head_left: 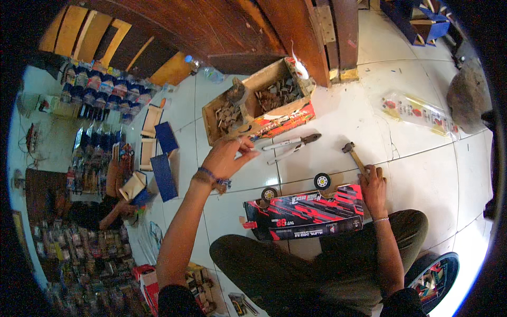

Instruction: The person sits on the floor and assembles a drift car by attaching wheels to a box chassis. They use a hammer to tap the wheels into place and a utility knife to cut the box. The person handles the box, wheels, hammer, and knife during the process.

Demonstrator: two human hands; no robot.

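Top-down view of work on a white tiled floor, with crossed legs in dark trousers [317, 264] at the bottom. Just beyond the lap, a long box-shaped body [303, 214] of black and red printed material, print upside down, with two black, pale-hubbed wheels [322, 181] along its far edge. At its right end, the right hand [374, 189], fingers closed in a pinch around the handle end of a small hammer [350, 152], head pointing away. To the left, well apart from the right, the left hand [232, 157], raised near a wooden box [208, 117], fingers bent and thumb close to them; impossible to tell about anything small between the tips. Inside the box, two compartments of brown scraps [277, 95]. Between box and hammer, white-handled pliers [293, 148] on the tiles. Farther right, a clear plastic packet [417, 113] beside a grey stone [467, 98]. On the left, blue panels [163, 177], another person's arm [113, 215], and rows of wrapped goods [100, 87].
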